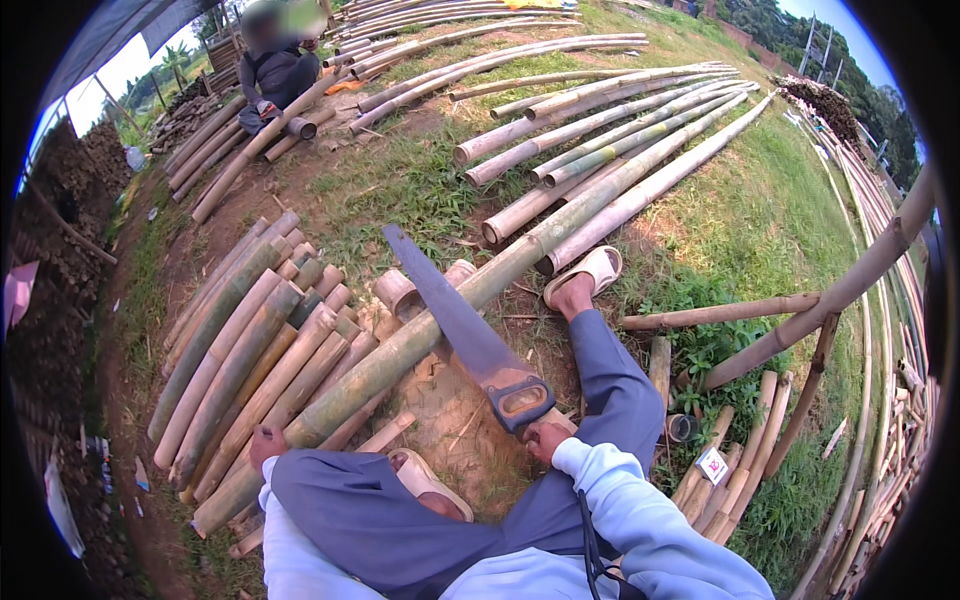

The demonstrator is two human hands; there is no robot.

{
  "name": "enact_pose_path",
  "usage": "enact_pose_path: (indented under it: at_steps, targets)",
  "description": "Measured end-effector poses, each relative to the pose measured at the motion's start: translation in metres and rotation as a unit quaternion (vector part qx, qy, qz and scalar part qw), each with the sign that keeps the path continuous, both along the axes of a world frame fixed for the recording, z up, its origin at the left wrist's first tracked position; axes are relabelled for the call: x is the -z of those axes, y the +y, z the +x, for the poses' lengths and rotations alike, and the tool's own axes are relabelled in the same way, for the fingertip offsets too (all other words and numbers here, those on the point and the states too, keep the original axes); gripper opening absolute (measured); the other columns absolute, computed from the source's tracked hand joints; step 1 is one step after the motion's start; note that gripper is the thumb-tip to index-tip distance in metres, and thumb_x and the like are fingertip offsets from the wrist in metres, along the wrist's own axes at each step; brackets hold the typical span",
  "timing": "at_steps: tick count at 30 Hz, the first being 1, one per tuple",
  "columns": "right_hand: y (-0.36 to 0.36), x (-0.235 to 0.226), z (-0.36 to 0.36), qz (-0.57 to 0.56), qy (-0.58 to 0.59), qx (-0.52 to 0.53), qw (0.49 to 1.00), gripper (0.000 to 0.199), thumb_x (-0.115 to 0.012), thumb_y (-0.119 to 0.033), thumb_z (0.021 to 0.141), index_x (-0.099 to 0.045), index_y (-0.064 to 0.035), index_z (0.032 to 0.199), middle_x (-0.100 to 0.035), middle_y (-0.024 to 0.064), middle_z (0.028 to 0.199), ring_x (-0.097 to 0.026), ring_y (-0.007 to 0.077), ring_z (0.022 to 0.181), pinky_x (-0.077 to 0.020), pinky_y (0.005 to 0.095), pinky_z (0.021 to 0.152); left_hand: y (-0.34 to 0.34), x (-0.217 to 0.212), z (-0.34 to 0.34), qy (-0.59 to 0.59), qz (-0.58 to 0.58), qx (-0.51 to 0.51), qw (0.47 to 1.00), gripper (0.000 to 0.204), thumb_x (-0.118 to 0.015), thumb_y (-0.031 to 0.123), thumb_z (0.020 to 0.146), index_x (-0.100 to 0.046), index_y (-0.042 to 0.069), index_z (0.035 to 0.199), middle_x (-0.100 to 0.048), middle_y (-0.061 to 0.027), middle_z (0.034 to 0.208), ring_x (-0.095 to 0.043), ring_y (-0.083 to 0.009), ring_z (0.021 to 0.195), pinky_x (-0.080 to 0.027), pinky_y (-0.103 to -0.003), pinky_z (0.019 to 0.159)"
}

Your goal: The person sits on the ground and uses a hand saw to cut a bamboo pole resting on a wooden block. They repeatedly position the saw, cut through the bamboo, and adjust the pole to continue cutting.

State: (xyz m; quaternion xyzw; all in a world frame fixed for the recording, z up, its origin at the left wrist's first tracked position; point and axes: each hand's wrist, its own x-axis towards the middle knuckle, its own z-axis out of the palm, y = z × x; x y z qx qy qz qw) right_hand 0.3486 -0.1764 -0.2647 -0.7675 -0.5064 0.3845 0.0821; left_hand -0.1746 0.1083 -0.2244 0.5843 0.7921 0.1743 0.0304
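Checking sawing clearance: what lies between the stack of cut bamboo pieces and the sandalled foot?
In the head view, the long bamboo pole with the handsaw blade across it, plus short hollow offcuts.

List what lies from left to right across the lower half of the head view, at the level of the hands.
Stack of cut bamboo lengths → left hand on the long greenish bamboo pole → tan sandal on the left foot → right hand gripping the black-and-orange handsaw → leaning bamboo sticks.

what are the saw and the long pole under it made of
Hand saw: the dull grey blade looks like bare metal; its orange-and-black handle looks like moulded plastic, gripped by the right hand. Long green-tan pole: bamboo, going by its ringed joints and the hollow ends of cut pieces nearby.
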Motion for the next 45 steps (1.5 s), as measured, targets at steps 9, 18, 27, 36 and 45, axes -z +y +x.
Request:
enact_pose_path:
  at_steps: [9,18,27,36,45]
  targets:
    - [-0.023,-0.038,-0.018,-0.063,-0.046,-0.044,0.996,0.051,-0.069,-0.036,0.088,-0.063,-0.0100,0.132,-0.070,0.0209,0.117,-0.064,0.0393,0.114,-0.0495,0.0463,0.100,-0.004,-0.007,0.009,-0.015,-0.014,-0.008,1.000,0.032,-0.060,0.040,0.086,-0.066,0.010,0.097,-0.073,-0.0144,0.091,-0.071,-0.0357,0.087,-0.053,-0.048,0.078]
    - [-0.025,-0.031,-0.013,-0.050,0.036,0.017,0.998,0.050,-0.069,-0.037,0.089,-0.063,-0.0105,0.131,-0.070,0.0177,0.120,-0.063,0.0380,0.116,-0.0479,0.0454,0.103,-0.003,-0.009,0.013,-0.013,-0.011,-0.018,1.000,0.029,-0.061,0.037,0.088,-0.064,0.009,0.093,-0.074,-0.0134,0.090,-0.071,-0.0353,0.086,-0.054,-0.048,0.079]
    - [-0.021,-0.038,-0.010,-0.040,0.030,0.018,0.999,0.050,-0.069,-0.039,0.089,-0.065,-0.0107,0.130,-0.071,0.0158,0.121,-0.064,0.0368,0.116,-0.0482,0.0438,0.103,0.001,0.000,0.008,-0.025,-0.017,-0.023,0.999,0.030,-0.064,0.038,0.085,-0.066,0.010,0.097,-0.074,-0.0137,0.091,-0.071,-0.0342,0.089,-0.054,-0.047,0.080]
    - [0.028,-0.119,0.033,0.323,0.312,0.219,0.866,0.051,-0.069,-0.009,0.093,-0.052,0.0000,0.140,-0.070,0.0095,0.100,-0.069,0.0140,0.083,-0.0566,0.0275,0.076,-0.006,-0.013,0.014,-0.013,0.002,-0.011,1.000,0.026,-0.061,0.035,0.088,-0.065,0.010,0.095,-0.074,-0.0143,0.088,-0.071,-0.0369,0.086,-0.053,-0.050,0.079]
    - [0.069,-0.232,0.062,0.657,-0.026,0.205,0.725,0.092,-0.074,-0.017,0.089,-0.017,-0.0001,0.159,-0.034,0.0249,0.157,-0.042,0.0361,0.141,-0.0345,0.0490,0.117,-0.007,-0.012,0.014,-0.020,-0.004,-0.009,1.000,0.028,-0.062,0.037,0.088,-0.065,0.010,0.097,-0.073,-0.0132,0.088,-0.071,-0.0336,0.085,-0.054,-0.046,0.077]
